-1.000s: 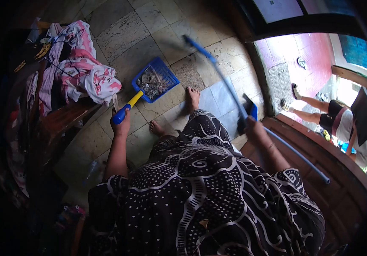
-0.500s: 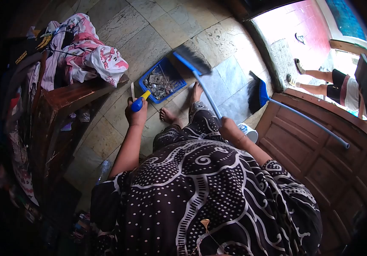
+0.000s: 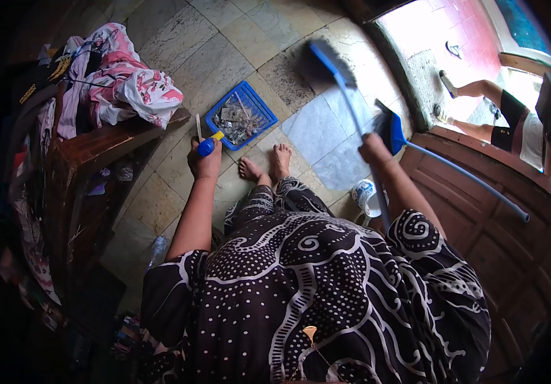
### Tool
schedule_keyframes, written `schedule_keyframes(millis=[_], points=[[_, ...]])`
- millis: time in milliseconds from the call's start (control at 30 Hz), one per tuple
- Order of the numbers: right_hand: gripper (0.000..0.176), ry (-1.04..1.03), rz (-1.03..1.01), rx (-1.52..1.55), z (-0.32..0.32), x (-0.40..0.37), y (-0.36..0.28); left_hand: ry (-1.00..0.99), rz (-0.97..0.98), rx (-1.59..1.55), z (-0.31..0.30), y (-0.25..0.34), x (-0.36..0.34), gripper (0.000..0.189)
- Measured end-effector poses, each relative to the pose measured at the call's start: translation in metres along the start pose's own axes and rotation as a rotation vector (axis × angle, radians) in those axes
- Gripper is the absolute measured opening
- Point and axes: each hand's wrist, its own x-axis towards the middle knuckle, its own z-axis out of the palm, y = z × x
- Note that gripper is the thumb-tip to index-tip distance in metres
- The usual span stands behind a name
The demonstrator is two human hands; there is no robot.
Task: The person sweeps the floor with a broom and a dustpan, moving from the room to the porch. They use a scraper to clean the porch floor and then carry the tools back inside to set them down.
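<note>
My left hand (image 3: 205,160) is closed round the blue and yellow handle (image 3: 207,147) of a dustpan, with a thin pale stick also between its fingers. The blue dustpan (image 3: 266,125) lies on the tiled floor just beyond, holding grey debris and scraps. My right hand (image 3: 376,151) grips the light blue pole of a broom (image 3: 350,105). Its dark bristle head, blurred by motion, is up and to the right of the dustpan, apart from it. My bare feet (image 3: 280,160) stand below the dustpan.
A second blue broom (image 3: 467,174) leans by a brown panelled door (image 3: 442,192) at right. A white bucket (image 3: 366,198) stands near my right arm. Clothes (image 3: 128,86) are heaped on a wooden piece of furniture (image 3: 115,150) at left. Another person's legs (image 3: 480,93) show beyond the doorway.
My right hand and the broom have moved right and up, away from the dustpan. My right foot has shifted slightly down and left. My left hand has barely moved.
</note>
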Motion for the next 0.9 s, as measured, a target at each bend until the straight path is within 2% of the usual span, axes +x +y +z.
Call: schedule_keyframes(millis=[67, 133, 200, 267, 333, 367, 400, 433, 467, 500, 533, 567, 600, 633, 667, 700, 733, 767, 800, 867, 900], points=[[0.016, 0.082, -0.094, -0.077, 0.040, -0.030, -0.010, 0.005, -0.021, 0.026, 0.002, 0.004, -0.004, 0.029], [0.018, 0.002, -0.128, 0.042, 0.060, -0.075, -0.019, 0.007, -0.055, 0.034, 0.002, 0.012, -0.010, 0.028], [0.029, -0.307, -0.297, 0.042, 0.033, -0.126, -0.039, 0.018, -0.080, 0.029, 0.008, 0.019, -0.011, 0.027], [0.034, -0.346, -0.088, 0.223, 0.026, -0.164, -0.051, 0.052, -0.038, 0.088, 0.013, 0.010, -0.010, 0.028], [0.037, -0.468, 0.058, 0.420, 0.026, -0.175, -0.028, 0.090, -0.061, 0.031, 0.006, 0.006, -0.013, 0.028], [0.036, -0.408, 0.260, 0.348, 0.015, -0.181, -0.020, 0.122, -0.076, -0.028, 0.003, 0.004, -0.015, 0.027], [0.034, -0.391, -0.013, 0.059, -0.034, -0.202, -0.046, 0.124, -0.075, -0.029, -0.001, 0.002, -0.018, 0.027], [0.027, -0.291, -0.160, -0.102, -0.031, -0.189, -0.023, 0.130, -0.074, -0.079, -0.006, -0.002, -0.024, 0.028], [0.046, -0.107, -0.273, -0.257, -0.052, -0.188, -0.026, 0.139, -0.076, -0.128, -0.012, -0.008, -0.028, 0.029], [0.040, -0.102, -0.157, 0.221, -0.031, -0.139, 0.028, 0.112, -0.081, -0.130, -0.009, -0.024, -0.031, 0.029], [0.040, 0.016, -0.315, 0.111, -0.053, -0.118, 0.021, 0.118, -0.090, -0.128, -0.009, -0.035, -0.040, 0.029], [0.021, 0.077, -0.439, 0.223, -0.034, -0.036, 0.073, 0.134, -0.090, -0.208, -0.009, -0.044, -0.050, 0.030], [0.020, 0.134, -0.359, 0.011, -0.078, -0.043, 0.018, 0.153, -0.086, -0.287, -0.011, -0.052, -0.060, 0.031], [0.021, 0.279, -0.445, -0.256, -0.096, -0.015, 0.007, 0.149, -0.094, -0.345, -0.013, -0.058, -0.071, 0.032], [0.021, 0.385, -0.627, -0.257, -0.100, 0.034, 0.011, 0.158, -0.102, -0.342, -0.014, -0.064, -0.084, 0.032], [0.020, 0.363, -0.545, -0.521, -0.109, 0.072, -0.002, 0.139, -0.140, -0.372, -0.015, -0.071, -0.097, 0.033], [0.019, 0.142, -0.197, -0.121, -0.121, 0.077, -0.034, 0.121, -0.180, -0.401, -0.016, -0.077, -0.109, 0.034], [0.012, 0.219, -0.222, 0.014, -0.114, 0.096, -0.045, 0.111, -0.206, -0.412, -0.015, -0.086, -0.120, 0.033], [0.013, 0.215, -0.146, 0.025, -0.108, 0.095, -0.067, 0.122, -0.221, -0.403, -0.014, -0.091, -0.128, 0.033], [0.020, 0.195, -0.177, 0.104, -0.058, 0.117, -0.075, 0.234, -0.186, -0.433, -0.013, -0.101, -0.147, 0.034], [0.010, 0.146, -0.261, -0.111, -0.025, 0.121, -0.069, 0.240, -0.235, -0.408, -0.011, -0.106, -0.153, 0.033]])
